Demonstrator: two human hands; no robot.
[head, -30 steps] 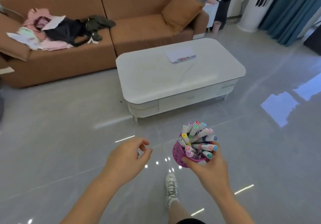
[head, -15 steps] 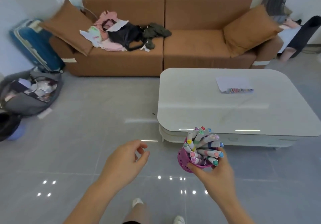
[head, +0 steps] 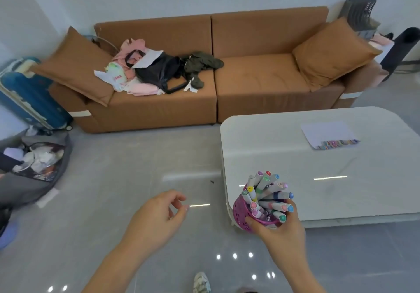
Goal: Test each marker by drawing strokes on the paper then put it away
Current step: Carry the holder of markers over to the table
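Right hand grips the pink holder full of markers, just off the white coffee table. Left hand loosely curled, empty. Paper w/ strokes sits across the table. Looks like pre-test carry; next prob set the holder down nr the paper.

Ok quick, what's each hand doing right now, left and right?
Left hand: open, fingers loosely curled, holding nothing.
Right hand: gripping the pink perforated plastic cup full of pastel-capped markers.
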